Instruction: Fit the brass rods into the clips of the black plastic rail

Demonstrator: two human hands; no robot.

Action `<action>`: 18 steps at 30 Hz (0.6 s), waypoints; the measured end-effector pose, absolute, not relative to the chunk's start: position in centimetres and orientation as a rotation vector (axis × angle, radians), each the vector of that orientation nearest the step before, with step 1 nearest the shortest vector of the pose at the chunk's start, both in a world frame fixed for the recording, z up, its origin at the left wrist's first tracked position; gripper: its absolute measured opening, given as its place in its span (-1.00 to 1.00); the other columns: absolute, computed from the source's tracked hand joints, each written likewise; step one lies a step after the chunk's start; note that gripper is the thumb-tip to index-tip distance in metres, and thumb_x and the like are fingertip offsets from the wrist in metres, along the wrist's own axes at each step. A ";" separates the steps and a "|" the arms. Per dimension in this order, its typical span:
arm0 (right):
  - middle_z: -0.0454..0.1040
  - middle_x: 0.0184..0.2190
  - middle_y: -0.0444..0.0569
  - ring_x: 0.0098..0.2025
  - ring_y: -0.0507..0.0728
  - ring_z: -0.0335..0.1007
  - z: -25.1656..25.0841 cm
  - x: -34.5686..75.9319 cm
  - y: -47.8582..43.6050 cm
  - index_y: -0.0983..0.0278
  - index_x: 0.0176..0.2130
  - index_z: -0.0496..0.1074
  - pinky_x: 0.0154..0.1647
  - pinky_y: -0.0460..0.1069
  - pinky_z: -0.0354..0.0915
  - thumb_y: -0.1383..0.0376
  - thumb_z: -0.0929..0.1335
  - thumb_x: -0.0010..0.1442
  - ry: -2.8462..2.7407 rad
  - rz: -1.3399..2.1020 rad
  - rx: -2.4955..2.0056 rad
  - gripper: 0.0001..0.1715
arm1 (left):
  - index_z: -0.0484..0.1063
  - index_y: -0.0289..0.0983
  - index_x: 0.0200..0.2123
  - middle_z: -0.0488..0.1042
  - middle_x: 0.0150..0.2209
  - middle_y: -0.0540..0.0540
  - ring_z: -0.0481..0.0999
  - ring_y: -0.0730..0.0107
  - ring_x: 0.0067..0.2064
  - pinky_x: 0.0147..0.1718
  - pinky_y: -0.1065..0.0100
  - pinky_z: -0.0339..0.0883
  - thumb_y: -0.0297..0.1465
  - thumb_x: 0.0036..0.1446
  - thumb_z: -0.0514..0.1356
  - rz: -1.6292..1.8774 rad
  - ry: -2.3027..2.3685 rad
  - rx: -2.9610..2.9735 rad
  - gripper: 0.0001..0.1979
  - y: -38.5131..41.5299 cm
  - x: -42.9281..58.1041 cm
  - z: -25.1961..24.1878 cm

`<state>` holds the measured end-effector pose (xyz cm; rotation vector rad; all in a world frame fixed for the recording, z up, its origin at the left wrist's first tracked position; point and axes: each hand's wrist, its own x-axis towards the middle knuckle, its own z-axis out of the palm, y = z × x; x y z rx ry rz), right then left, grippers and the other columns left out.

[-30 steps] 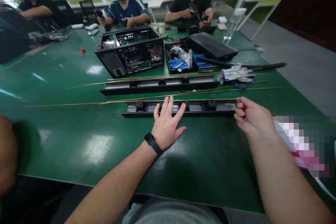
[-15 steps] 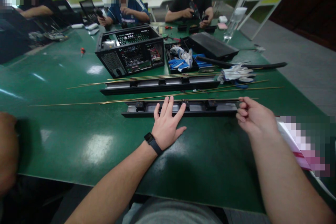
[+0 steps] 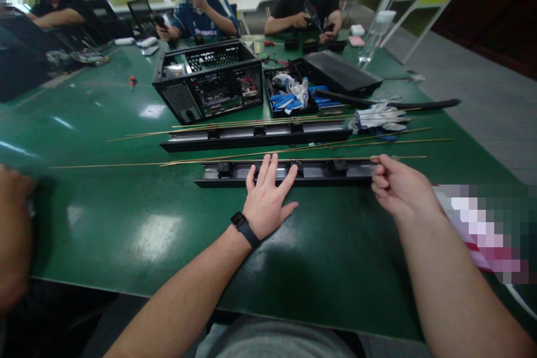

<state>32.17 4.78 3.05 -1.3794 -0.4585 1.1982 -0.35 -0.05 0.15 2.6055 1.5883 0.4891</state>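
My left hand (image 3: pixel 268 201) lies palm down with its fingers spread, resting over a black metal channel (image 3: pixel 319 182) with small dark blocks inside. Pinched in my right hand (image 3: pixel 398 184), at the channel's right end, is a thin brass-coloured rod (image 3: pixel 413 157) whose tip sticks out to the right. The rod runs along the channel's far edge. Other thin rods (image 3: pixel 377 144) lie just behind it. Farther back is a second black channel (image 3: pixel 251 138), with more thin rods along its far edge.
An open black computer case (image 3: pixel 210 84) stands beyond the channels. Beside it are a black tray of gloves (image 3: pixel 289 95), a black flat box (image 3: pixel 344 72), another glove (image 3: pixel 380 117) and a clear bottle (image 3: pixel 375 36). Several people sit around the green table (image 3: pixel 104 207); one person's arm (image 3: pixel 14 240) is at left.
My right hand has shifted slightly left, and more of the rod shows to its right. My left hand stays put. A person across the table has raised a hand to the face.
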 end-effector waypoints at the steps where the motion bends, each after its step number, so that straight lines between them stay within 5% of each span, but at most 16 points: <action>1: 0.32 -0.54 -0.26 -0.69 -0.08 0.05 3.1 32.4 4.8 0.19 -0.22 0.54 -0.76 -0.17 -0.07 0.33 0.40 0.69 -0.424 1.182 -1.391 -0.67 | 0.34 -0.07 0.75 0.01 0.83 -0.56 -0.01 -0.55 0.84 0.67 -0.63 0.04 -0.21 0.43 0.61 0.488 1.592 2.603 -0.04 0.0 -0.3 0.2; 11: 0.35 -0.51 -0.26 -0.65 -0.08 0.04 3.2 31.6 4.8 0.18 -0.17 0.56 -0.70 -0.14 -0.11 0.24 0.59 0.54 -0.398 1.262 -1.431 -0.78 | 0.35 -0.05 0.75 0.03 0.83 -0.55 0.02 -0.52 0.84 0.66 -0.62 0.08 -0.20 0.42 0.62 0.489 1.593 2.610 -0.03 -0.1 -0.3 0.3; 18: 0.30 -0.51 -0.26 -0.66 -0.09 0.01 3.5 32.4 4.9 0.19 -0.21 0.54 -0.71 -0.14 -0.12 0.28 0.41 0.69 -0.299 1.150 -1.416 -0.67 | 0.34 -0.04 0.75 0.04 0.83 -0.53 0.02 -0.54 0.84 0.67 -0.61 0.06 -0.19 0.40 0.63 0.505 1.593 2.606 -0.01 0.0 -0.3 0.0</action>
